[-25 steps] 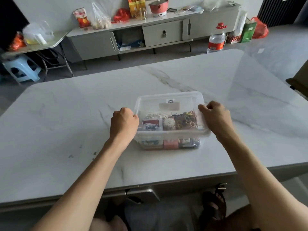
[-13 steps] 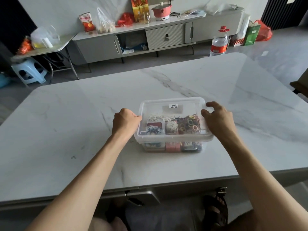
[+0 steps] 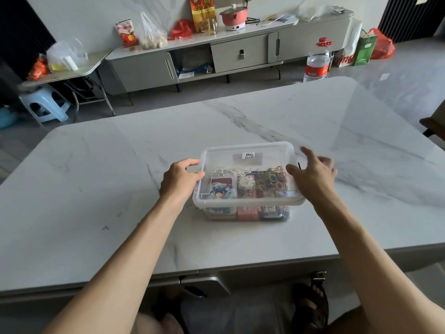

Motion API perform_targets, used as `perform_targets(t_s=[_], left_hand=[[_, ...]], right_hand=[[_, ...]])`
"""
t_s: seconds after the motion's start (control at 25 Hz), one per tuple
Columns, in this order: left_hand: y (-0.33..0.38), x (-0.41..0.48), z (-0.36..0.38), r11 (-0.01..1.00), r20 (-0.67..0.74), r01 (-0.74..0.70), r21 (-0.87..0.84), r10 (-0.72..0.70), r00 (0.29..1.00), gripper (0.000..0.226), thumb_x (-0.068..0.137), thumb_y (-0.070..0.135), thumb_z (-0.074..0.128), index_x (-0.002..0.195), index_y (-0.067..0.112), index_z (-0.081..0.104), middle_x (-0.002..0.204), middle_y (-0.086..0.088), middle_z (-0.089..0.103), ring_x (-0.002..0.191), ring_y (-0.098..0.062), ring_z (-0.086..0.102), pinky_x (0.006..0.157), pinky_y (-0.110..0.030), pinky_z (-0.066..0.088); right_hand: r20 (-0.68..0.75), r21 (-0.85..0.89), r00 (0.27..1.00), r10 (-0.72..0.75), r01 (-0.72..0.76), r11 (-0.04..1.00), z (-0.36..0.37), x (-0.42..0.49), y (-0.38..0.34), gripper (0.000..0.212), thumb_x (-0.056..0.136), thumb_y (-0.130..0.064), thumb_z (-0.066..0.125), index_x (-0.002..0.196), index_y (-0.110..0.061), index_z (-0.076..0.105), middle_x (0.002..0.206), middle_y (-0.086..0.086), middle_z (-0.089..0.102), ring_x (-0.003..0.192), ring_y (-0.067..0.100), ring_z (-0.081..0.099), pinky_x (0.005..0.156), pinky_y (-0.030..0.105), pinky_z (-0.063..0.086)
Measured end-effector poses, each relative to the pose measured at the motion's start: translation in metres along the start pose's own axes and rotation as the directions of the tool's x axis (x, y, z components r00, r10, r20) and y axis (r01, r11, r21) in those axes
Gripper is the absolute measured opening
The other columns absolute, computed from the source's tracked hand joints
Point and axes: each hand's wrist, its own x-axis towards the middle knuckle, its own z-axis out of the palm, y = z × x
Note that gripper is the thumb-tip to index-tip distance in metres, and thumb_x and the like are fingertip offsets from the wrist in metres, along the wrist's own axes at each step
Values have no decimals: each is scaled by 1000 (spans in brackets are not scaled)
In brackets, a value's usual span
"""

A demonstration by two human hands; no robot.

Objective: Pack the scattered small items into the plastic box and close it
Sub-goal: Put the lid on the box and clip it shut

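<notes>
A clear plastic box (image 3: pixel 248 213) stands in the middle of the white marble table (image 3: pixel 120 177), with its clear lid (image 3: pixel 248 155) lying on top. Through the plastic I see small items: coloured hair ties (image 3: pixel 271 180), a pale round thing (image 3: pixel 245 185), a printed card (image 3: pixel 221 189) and white loops. My left hand (image 3: pixel 180 183) rests against the lid's left edge, fingers loosely curled. My right hand (image 3: pixel 313 177) is at the lid's right edge with its fingers spread and lifted, slightly blurred.
A water jug (image 3: pixel 316 61) with a red cap stands on the floor past the table's far edge. A grey sideboard (image 3: pixel 240 51) with bags and a pink cooker lines the wall. A blue stool (image 3: pixel 45 104) and a folding table sit at the left.
My right hand has opened and lifted off the lid's right edge. My left hand has loosened from a fist to curled fingers. The box stays in place.
</notes>
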Motion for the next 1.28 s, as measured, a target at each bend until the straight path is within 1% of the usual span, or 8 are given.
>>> perform_targets(t_s=[0.08, 0.16, 0.36, 0.48, 0.68, 0.88, 1.08, 1.28], left_hand=[[-4, 3, 2, 975, 83, 109, -193, -94, 992, 46, 86, 26, 69, 131, 23, 57, 130, -3, 59, 115, -25, 59, 98, -40, 48], [-10, 5, 4, 913, 168, 216, -346, -166, 972, 35, 86, 25, 69, 117, 13, 58, 116, -6, 59, 99, -28, 62, 91, -37, 49], [-15, -2, 17, 810, 151, 306, -501, -267, 952, 21, 84, 29, 71, 92, 11, 64, 88, -10, 58, 79, -23, 50, 75, -35, 39], [-13, -6, 18, 824, 105, 263, -502, -244, 964, 20, 86, 23, 69, 89, 4, 67, 91, -11, 62, 83, -24, 56, 80, -34, 45], [-10, -15, 18, 960, -118, 13, -278, -48, 992, 14, 75, 11, 61, 68, 5, 50, 67, -6, 41, 68, -18, 31, 65, -31, 22], [-2, -23, 16, 995, -201, -99, -7, 96, 975, 25, 84, 6, 52, 65, 5, 35, 61, -10, 31, 65, -22, 23, 55, -33, 13], [5, -29, 16, 925, -210, -215, 315, 288, 934, 31, 91, 2, 47, 64, 11, 33, 56, -16, 40, 66, -36, 27, 56, -35, 18], [6, -24, 13, 923, -149, -232, 307, 287, 946, 41, 91, 10, 52, 57, 13, 29, 57, -19, 41, 72, -44, 39, 56, -35, 22]], right_hand=[[219, 308, 962, 162, -226, 924, -15, -4, 8, 55, 78, -33, 75, 124, -10, 56, 115, 17, 54, 99, 31, 52, 91, 38, 43], [344, 396, 928, 142, -280, 874, -19, -10, 15, 40, 76, -28, 77, 94, 6, 68, 96, 26, 68, 78, 38, 59, 89, 38, 52], [50, 457, 997, 63, -79, 886, -6, -19, 8, 32, 76, -17, 75, 105, -14, 64, 92, 1, 71, 83, 18, 67, 73, 32, 52], [-99, 256, 995, -30, 54, 965, 4, -23, 2, 36, 79, -16, 67, 113, -17, 57, 89, -6, 62, 82, 18, 56, 70, 30, 43], [10, 362, 1000, -4, 1, 932, 12, -22, -2, 2, 87, -12, 54, 89, -13, 54, 68, -6, 50, 63, 18, 43, 50, 24, 33], [-2, 332, 997, -83, 79, 940, 19, -24, -1, 39, 88, -9, 45, 123, -23, 52, 86, -3, 57, 69, 13, 49, 57, 28, 38], [-55, 236, 990, -134, 143, 961, 22, -21, 1, 43, 86, -7, 45, 127, -19, 51, 92, 4, 61, 79, 27, 54, 65, 35, 42], [-129, 115, 970, -205, 220, 969, 25, -23, -1, 44, 87, -4, 42, 130, -16, 49, 99, 15, 63, 82, 32, 52, 65, 32, 32]])
